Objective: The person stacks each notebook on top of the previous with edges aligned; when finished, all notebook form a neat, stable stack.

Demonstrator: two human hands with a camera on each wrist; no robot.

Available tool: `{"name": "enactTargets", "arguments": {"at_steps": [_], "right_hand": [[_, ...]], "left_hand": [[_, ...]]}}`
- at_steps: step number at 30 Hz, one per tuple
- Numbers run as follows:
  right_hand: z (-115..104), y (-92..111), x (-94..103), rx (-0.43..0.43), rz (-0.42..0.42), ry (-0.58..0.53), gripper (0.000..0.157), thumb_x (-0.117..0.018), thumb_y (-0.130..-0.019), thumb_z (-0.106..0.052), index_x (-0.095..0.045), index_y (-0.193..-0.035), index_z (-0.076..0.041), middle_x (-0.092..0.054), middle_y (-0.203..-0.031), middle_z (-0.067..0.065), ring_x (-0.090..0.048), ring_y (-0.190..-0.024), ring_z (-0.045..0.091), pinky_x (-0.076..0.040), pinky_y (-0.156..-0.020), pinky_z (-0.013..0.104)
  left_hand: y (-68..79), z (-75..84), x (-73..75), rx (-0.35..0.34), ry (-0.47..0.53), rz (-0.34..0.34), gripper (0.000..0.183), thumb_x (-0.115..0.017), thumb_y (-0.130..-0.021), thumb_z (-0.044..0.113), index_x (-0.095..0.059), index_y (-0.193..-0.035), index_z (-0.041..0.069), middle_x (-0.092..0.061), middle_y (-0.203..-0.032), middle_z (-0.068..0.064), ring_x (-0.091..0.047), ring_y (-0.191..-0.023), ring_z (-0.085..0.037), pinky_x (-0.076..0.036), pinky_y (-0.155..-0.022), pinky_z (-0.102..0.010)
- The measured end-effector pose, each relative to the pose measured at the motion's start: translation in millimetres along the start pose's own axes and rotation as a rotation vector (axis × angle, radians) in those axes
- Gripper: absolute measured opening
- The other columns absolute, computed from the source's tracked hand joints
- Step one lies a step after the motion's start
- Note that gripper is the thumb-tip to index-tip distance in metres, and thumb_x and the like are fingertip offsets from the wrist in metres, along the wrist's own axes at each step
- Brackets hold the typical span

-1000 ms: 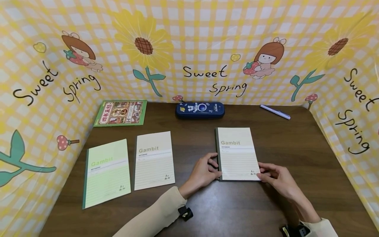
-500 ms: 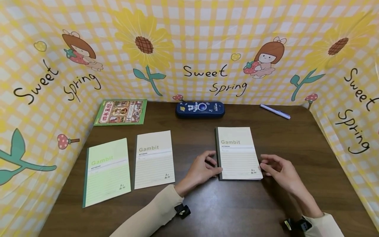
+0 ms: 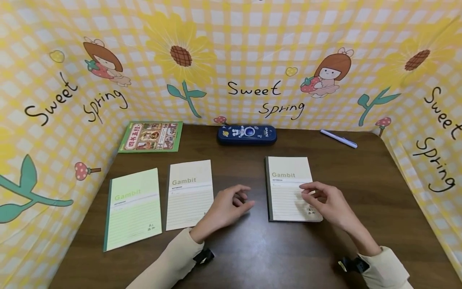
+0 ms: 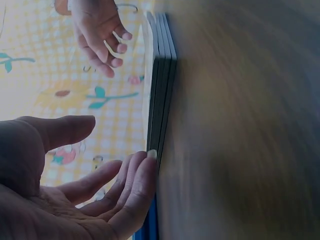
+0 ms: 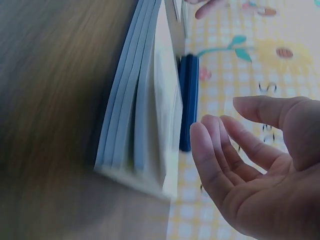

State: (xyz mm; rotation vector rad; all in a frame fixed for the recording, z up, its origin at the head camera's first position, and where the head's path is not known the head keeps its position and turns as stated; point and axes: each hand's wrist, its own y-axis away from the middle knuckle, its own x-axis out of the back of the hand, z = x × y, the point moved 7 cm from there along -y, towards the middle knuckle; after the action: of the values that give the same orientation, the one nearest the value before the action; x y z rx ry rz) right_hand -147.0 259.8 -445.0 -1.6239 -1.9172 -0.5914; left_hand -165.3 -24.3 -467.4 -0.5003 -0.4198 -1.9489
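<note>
A stack of several notebooks (image 3: 288, 172) lies right of centre, a cream "Gambit" cover on top and dark spines to the left. My right hand (image 3: 330, 202) hovers over the lower right part of that cover, fingers loosely bent and holding nothing. In the right wrist view, the top covers of the stack (image 5: 165, 100) lift a little at the edge. My left hand (image 3: 229, 206) is between the stack and a single cream notebook (image 3: 187, 200), partly covering that notebook's lower right corner. Its fingers are relaxed with nothing between them. Further left lies a green notebook (image 3: 133, 212).
At the back stand a dark blue space-themed pencil case (image 3: 247, 135) and a green-edged picture book (image 3: 149, 137). A pale purple pen (image 3: 338, 139) lies at the back right. Yellow checked cloth (image 3: 231, 60) walls in the brown table (image 3: 245, 257) on three sides.
My left hand has let go of the stack's spine side and moved left. My right hand has left the stack's right edge and come up over the cover.
</note>
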Motion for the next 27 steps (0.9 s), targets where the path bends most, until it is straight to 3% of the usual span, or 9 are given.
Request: {"name": "enactTargets", "arguments": {"at_steps": [4,9,16,21,27], "right_hand": [[-18.3,-8.7,-19.1,0.095,-0.033,-0.037,0.022,-0.074,-0.098,-0.014,-0.075,-0.118,-0.006,-0.078,-0.108,0.010,-0.073,-0.085,0.011,-0.059,-0.071,0.024],[-37.6,-17.2,-46.6,0.171,-0.112,-0.061,0.020,-0.074,-0.097,-0.011,-0.075,-0.117,-0.006,-0.077,-0.113,0.011,-0.073,-0.088,0.009,-0.060,-0.072,0.024],[-71.2,-22.1,-89.0,0.331,-0.267,-0.045,0.027,-0.073,-0.097,-0.008,-0.071,-0.123,0.000,-0.074,-0.112,0.014,-0.074,-0.090,0.016,-0.063,-0.078,0.028],[-91.8,-22.0,-117.6,0.441,-0.352,0.045,0.030,-0.070,-0.100,-0.013,-0.069,-0.127,-0.002,-0.072,-0.114,0.009,-0.074,-0.096,0.017,-0.062,-0.084,0.030],[-112.3,-23.7,-148.9,0.473,-0.455,0.183,0.038,-0.068,-0.102,-0.025,-0.066,-0.138,-0.009,-0.068,-0.132,0.003,-0.068,-0.118,0.017,-0.056,-0.103,0.036]], "left_hand": [[10.0,-6.7,16.6,-0.001,-0.058,0.054,0.040,-0.077,-0.096,0.026,-0.070,-0.129,0.005,-0.075,-0.110,-0.012,-0.073,-0.089,-0.017,-0.061,-0.079,-0.030],[23.4,-14.0,36.5,-0.003,-0.129,0.111,0.039,-0.078,-0.095,0.021,-0.070,-0.128,0.002,-0.074,-0.110,-0.015,-0.071,-0.091,-0.022,-0.061,-0.083,-0.041],[41.4,-32.1,61.5,0.071,-0.231,0.178,0.043,-0.078,-0.095,0.024,-0.068,-0.131,0.003,-0.072,-0.113,-0.013,-0.070,-0.096,-0.025,-0.058,-0.086,-0.040],[52.8,-42.7,78.1,0.087,-0.257,0.228,0.043,-0.077,-0.096,0.024,-0.067,-0.132,0.003,-0.071,-0.114,-0.015,-0.070,-0.102,-0.029,-0.059,-0.090,-0.045],[69.2,-46.4,94.6,0.059,-0.368,0.303,0.040,-0.075,-0.097,0.024,-0.070,-0.128,0.000,-0.073,-0.123,-0.018,-0.069,-0.115,-0.037,-0.055,-0.098,-0.054]]}}
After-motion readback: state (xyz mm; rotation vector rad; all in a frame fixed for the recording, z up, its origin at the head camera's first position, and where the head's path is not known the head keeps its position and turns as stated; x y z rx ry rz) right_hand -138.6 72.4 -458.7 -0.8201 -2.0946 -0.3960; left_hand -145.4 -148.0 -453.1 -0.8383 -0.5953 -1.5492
